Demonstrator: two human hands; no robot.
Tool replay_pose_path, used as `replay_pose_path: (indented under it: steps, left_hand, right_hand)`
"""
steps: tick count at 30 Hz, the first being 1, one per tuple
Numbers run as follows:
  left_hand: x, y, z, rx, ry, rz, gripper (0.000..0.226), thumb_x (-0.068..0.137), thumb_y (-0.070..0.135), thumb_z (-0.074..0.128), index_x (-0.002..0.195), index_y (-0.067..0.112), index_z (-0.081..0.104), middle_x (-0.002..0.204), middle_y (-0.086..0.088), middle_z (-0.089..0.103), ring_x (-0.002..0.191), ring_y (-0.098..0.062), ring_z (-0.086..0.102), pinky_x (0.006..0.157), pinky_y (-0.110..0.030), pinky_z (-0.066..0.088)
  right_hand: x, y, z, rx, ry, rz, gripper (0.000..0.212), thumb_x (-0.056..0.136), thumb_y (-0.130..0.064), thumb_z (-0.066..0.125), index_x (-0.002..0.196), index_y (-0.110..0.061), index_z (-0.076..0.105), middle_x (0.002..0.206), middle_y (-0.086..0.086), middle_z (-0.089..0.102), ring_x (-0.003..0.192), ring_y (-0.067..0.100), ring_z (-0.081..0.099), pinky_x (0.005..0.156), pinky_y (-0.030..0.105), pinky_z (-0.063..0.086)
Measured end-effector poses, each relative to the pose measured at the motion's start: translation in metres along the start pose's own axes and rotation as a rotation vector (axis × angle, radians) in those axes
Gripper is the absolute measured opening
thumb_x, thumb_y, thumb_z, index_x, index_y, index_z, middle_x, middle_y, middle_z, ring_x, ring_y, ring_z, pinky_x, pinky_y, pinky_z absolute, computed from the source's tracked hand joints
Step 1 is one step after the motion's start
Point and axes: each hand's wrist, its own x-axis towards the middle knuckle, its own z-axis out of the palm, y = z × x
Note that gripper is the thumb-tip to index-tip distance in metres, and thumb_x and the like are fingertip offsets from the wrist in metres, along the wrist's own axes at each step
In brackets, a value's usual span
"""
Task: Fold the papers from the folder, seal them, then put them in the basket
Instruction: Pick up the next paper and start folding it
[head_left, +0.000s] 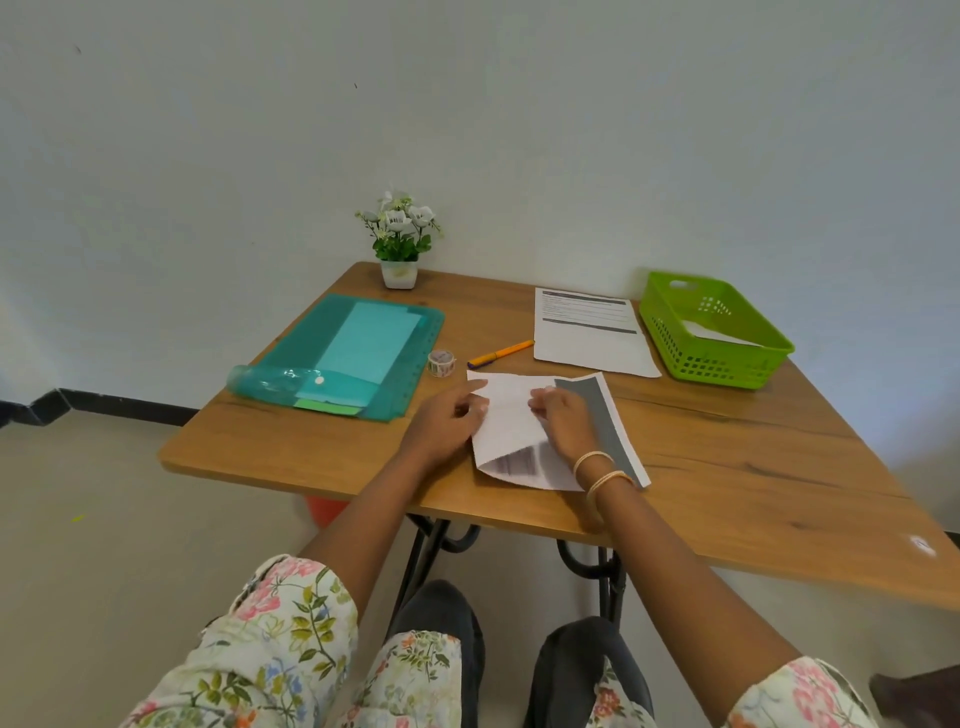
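A white printed paper (511, 423) lies partly folded near the table's front edge, with a grey band along its right side. My left hand (449, 418) presses on its left edge. My right hand (563, 418) rests on the folded flap, fingers pinching it near the top. A teal folder (348, 358) lies open at the left with light sheets inside. A second printed sheet (589, 332) lies flat at the back right. The green basket (714, 332) stands at the far right with a white folded paper inside. A roll of patterned tape (441, 362) sits beside the folder.
An orange pen (500, 354) lies between the tape and the flat sheet. A small potted plant (399, 244) stands at the table's back edge against the wall. Bare wooden table (753, 467) stretches to the right of my hands.
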Motion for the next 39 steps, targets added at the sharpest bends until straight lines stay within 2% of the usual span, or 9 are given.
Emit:
replay_pose_path:
  steps: [3, 10, 14, 18, 22, 24, 28, 33, 39]
  left_hand:
    - [0.003, -0.001, 0.001, 0.036, 0.006, 0.015, 0.053, 0.086, 0.016, 0.065, 0.136, 0.03, 0.052, 0.121, 0.009, 0.065, 0.107, -0.005, 0.057, 0.093, -0.026, 0.049]
    - [0.002, 0.003, 0.002, -0.038, 0.144, -0.036, 0.054, 0.089, 0.009, 0.063, 0.136, 0.034, 0.051, 0.116, 0.014, 0.055, 0.081, 0.0, 0.054, 0.069, -0.013, 0.045]
    - [0.001, 0.007, 0.003, -0.252, 0.186, -0.123, 0.05, 0.093, 0.009, 0.057, 0.139, 0.025, 0.048, 0.141, 0.005, 0.05, 0.122, -0.009, 0.05, 0.09, -0.022, 0.044]
    - [-0.003, 0.02, 0.006, -0.564, 0.199, -0.206, 0.044, 0.101, 0.013, 0.043, 0.144, 0.019, 0.038, 0.114, -0.002, 0.064, 0.077, -0.008, 0.068, 0.055, -0.019, 0.052]
    - [-0.009, 0.025, 0.011, -0.572, 0.158, -0.11, 0.037, 0.103, 0.015, 0.037, 0.14, 0.017, 0.042, 0.112, -0.005, 0.063, 0.072, -0.002, 0.069, 0.055, -0.016, 0.053]
    - [-0.009, 0.024, 0.015, -0.483, 0.106, -0.056, 0.034, 0.103, 0.016, 0.04, 0.135, 0.017, 0.051, 0.118, -0.005, 0.063, 0.085, -0.002, 0.066, 0.066, -0.018, 0.055]
    - [-0.008, 0.019, 0.023, -0.348, 0.016, -0.05, 0.026, 0.098, 0.023, 0.05, 0.119, 0.026, 0.064, 0.119, 0.002, 0.067, 0.103, -0.009, 0.064, 0.09, -0.035, 0.054]
    - [-0.006, 0.018, 0.025, -0.126, 0.061, -0.071, 0.026, 0.096, 0.019, 0.052, 0.118, 0.024, 0.065, 0.117, 0.01, 0.064, 0.104, -0.005, 0.058, 0.088, -0.026, 0.05]
    - [-0.008, 0.02, 0.027, -0.021, 0.084, -0.029, 0.031, 0.097, 0.026, 0.05, 0.126, 0.021, 0.059, 0.119, 0.004, 0.063, 0.104, -0.009, 0.057, 0.083, -0.026, 0.048]
  right_hand:
    - [-0.002, -0.007, -0.011, 0.186, 0.082, 0.099, 0.027, 0.099, -0.027, 0.045, 0.113, -0.011, 0.062, 0.102, 0.009, 0.067, 0.09, 0.024, 0.066, 0.088, 0.038, 0.056]
    - [-0.018, 0.003, 0.004, -0.445, -0.144, -0.181, 0.032, 0.09, -0.025, 0.063, 0.121, -0.017, 0.063, 0.123, -0.001, 0.061, 0.103, 0.011, 0.055, 0.091, 0.023, 0.045]
    - [-0.022, 0.0, 0.012, -0.448, -0.109, -0.23, 0.031, 0.094, -0.028, 0.056, 0.122, -0.015, 0.062, 0.126, 0.003, 0.061, 0.113, 0.018, 0.056, 0.098, 0.028, 0.046]
    - [-0.029, -0.013, 0.017, -0.34, -0.119, -0.163, 0.049, 0.097, -0.047, 0.042, 0.13, -0.013, 0.056, 0.132, 0.006, 0.057, 0.115, 0.023, 0.054, 0.095, 0.032, 0.043]
    - [-0.029, -0.028, 0.017, -0.183, -0.128, -0.06, 0.067, 0.09, -0.058, 0.05, 0.138, -0.011, 0.046, 0.132, 0.005, 0.055, 0.117, 0.024, 0.054, 0.1, 0.041, 0.045]
    - [-0.024, -0.036, 0.014, -0.161, -0.129, 0.01, 0.068, 0.086, -0.05, 0.059, 0.137, -0.007, 0.046, 0.129, 0.009, 0.057, 0.111, 0.026, 0.058, 0.096, 0.045, 0.05]
    - [-0.013, -0.04, 0.001, -0.116, -0.07, 0.13, 0.033, 0.087, -0.01, 0.053, 0.118, 0.0, 0.058, 0.11, 0.019, 0.063, 0.092, 0.03, 0.06, 0.074, 0.038, 0.053]
    - [-0.009, -0.021, -0.016, -0.187, 0.021, 0.247, 0.027, 0.088, -0.003, 0.053, 0.113, 0.001, 0.061, 0.118, 0.018, 0.062, 0.093, 0.028, 0.054, 0.088, 0.039, 0.052]
    - [-0.014, -0.017, -0.018, 0.258, 0.021, 0.426, 0.045, 0.084, 0.015, 0.052, 0.126, -0.001, 0.055, 0.129, 0.016, 0.053, 0.106, 0.032, 0.052, 0.088, 0.04, 0.05]
